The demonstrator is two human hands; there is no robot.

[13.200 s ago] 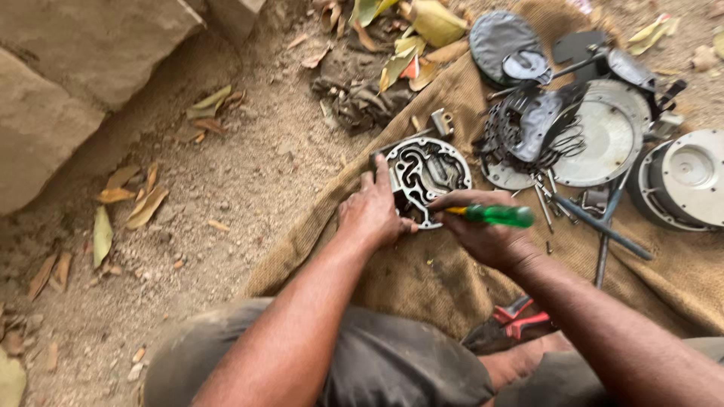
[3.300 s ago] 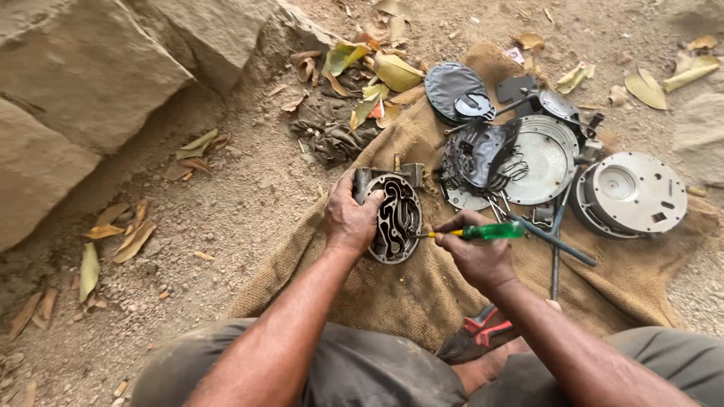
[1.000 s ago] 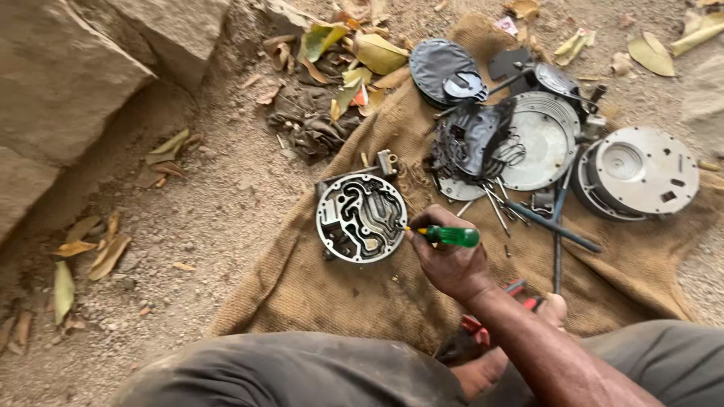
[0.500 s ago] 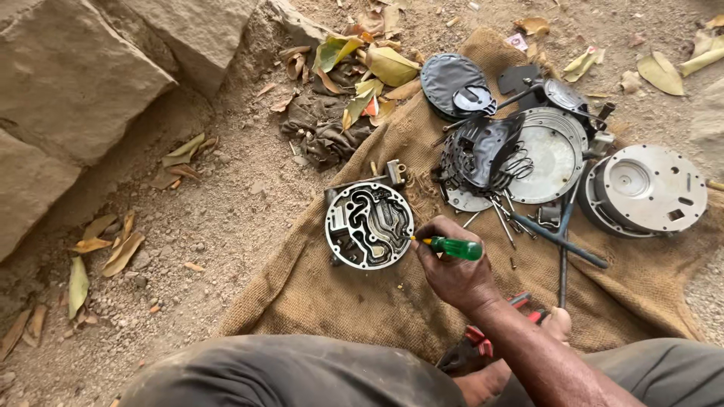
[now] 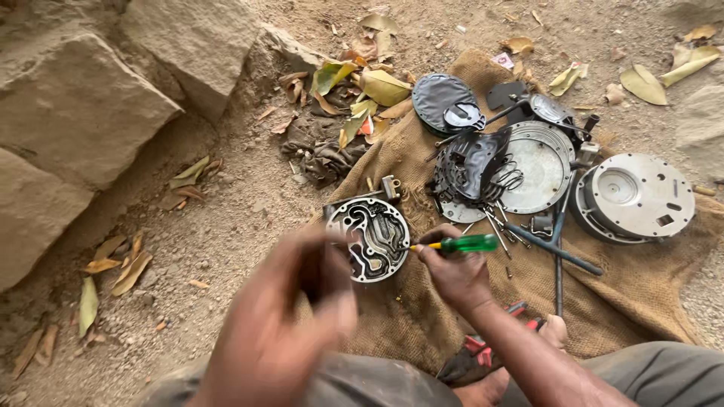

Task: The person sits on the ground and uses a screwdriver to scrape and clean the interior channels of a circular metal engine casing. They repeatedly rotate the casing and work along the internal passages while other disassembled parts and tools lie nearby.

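Observation:
A round metal valve plate (image 5: 371,237) with curved channels lies on brown burlap cloth (image 5: 422,316). My right hand (image 5: 455,275) grips a green-handled screwdriver (image 5: 461,244), whose tip touches the plate's right edge. My left hand (image 5: 290,316) is raised close to the camera and blurred, fingers loosely curled, holding nothing that I can see. It covers the plate's lower left side.
On the burlap to the right lie a black gasket with springs (image 5: 473,167), a round metal cover (image 5: 539,164), a large grey housing (image 5: 637,197), a cross wrench (image 5: 556,249) and red-handled pliers (image 5: 520,313). Big stones (image 5: 83,105) stand at left; dry leaves (image 5: 362,79) litter the dirt.
My left hand, out of view half a second ago, has come up in front of the camera. The right hand keeps the screwdriver at the plate's edge.

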